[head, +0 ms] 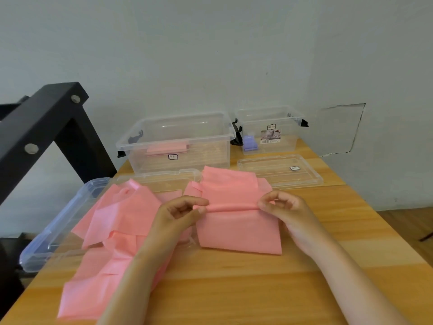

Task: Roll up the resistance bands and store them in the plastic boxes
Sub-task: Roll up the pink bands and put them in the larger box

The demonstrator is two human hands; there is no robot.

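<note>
Head view: on the pale wooden tabletop [269, 289], a flat pink resistance band [239, 231] lies in the middle. Both hands work on a narrow rolled ridge across its width. The left hand [180, 213] pinches the ridge's nine o'clock end between thumb and curled fingers. The right hand [283, 205] pinches the three o'clock end the same way. Beyond the ridge, towards twelve o'clock, more of the same band lies folded in loose layers on the tabletop.

At nine o'clock from the hands, a crumpled heap of loose pink bands [117, 231] spreads down to seven o'clock near the tabletop's front edge. It partly covers a large clear plastic lid [61, 228] that overhangs the tabletop's left side.

At eleven o'clock from the hands, against the wall, stands a large clear plastic box [206, 153] with black side clips, open on top. A folded pink band [166, 148] lies flat on its bottom. At one o'clock stands a smaller clear plastic box [288, 139] with a printed label, and a small lavender roll [250, 143] sits in its left corner. Just in front of it a second clear lid [311, 177] lies flat on the tabletop.

A black metal frame [46, 118] with two silver bolts rises at ten o'clock, off the tabletop.
</note>
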